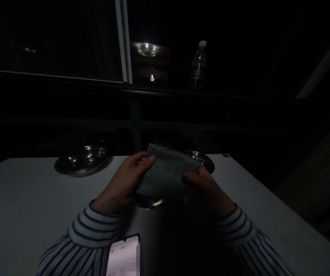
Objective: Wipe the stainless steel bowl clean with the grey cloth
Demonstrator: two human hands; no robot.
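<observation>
A grey, mesh-textured cloth point(167, 172) is stretched between my two hands above the white table. My left hand point(127, 176) pinches its upper left corner, thumb on the near side. On the other side, my right hand point(209, 186) grips the right edge, also with the thumb in front. Below the cloth, a shiny metal dish point(149, 202) shows only its near rim; the cloth hides the rest. A second metal dish point(208, 161) sits behind my right hand, partly covered by the cloth and fingers.
Stacked metal plates point(81, 161) stand at the back left of the white table point(38, 214). A lit phone point(123, 257) lies near my left forearm. Beyond the table, a clear plastic bottle point(198, 67) stands by a dark window. The scene is very dim.
</observation>
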